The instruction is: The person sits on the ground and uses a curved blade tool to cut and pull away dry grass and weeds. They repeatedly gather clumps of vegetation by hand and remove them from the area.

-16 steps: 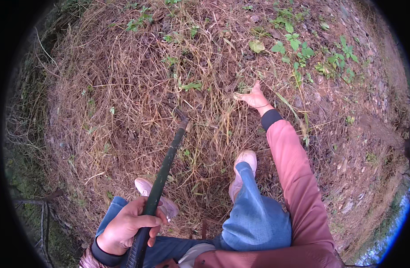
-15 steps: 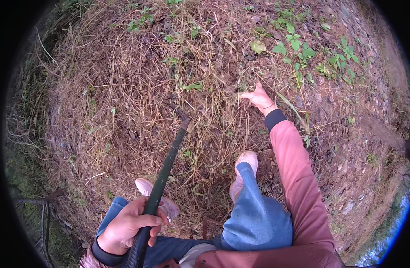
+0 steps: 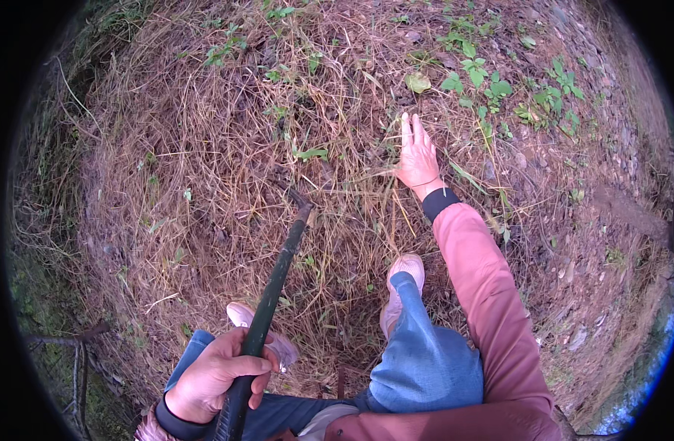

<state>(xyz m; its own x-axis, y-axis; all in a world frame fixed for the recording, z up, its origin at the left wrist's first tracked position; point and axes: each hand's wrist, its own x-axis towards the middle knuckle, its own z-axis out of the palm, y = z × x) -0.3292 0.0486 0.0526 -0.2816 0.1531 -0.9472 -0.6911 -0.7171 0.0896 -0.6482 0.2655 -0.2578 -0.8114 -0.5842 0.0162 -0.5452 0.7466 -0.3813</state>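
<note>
My left hand [image 3: 223, 373] is wrapped round the dark green shaft of a long-handled sickle [image 3: 280, 275]. The tool slants up and away, and its bent metal end rests among the dry grass [image 3: 227, 176]; most of the blade is lost in the stalks. Farther out on the right, my right hand [image 3: 418, 160] lies back up, low over the grass. Its visible fingers are stretched out, pointing away from me. A few loose straw stalks [image 3: 381, 175] show beside its palm, and I see none gripped.
Green leafy plants [image 3: 491, 87] grow beyond my right hand, with a single yellowish leaf [image 3: 418, 82] beside them. My shoes [image 3: 404, 275] stand apart on the grass. Bare branches [image 3: 76, 342] edge the lower left, and stony soil [image 3: 572, 272] lies to the right.
My right hand has turned and stretched its fingers forward, shifting slightly left. Some stalks beside it have moved. My left hand and the sickle have barely shifted.
</note>
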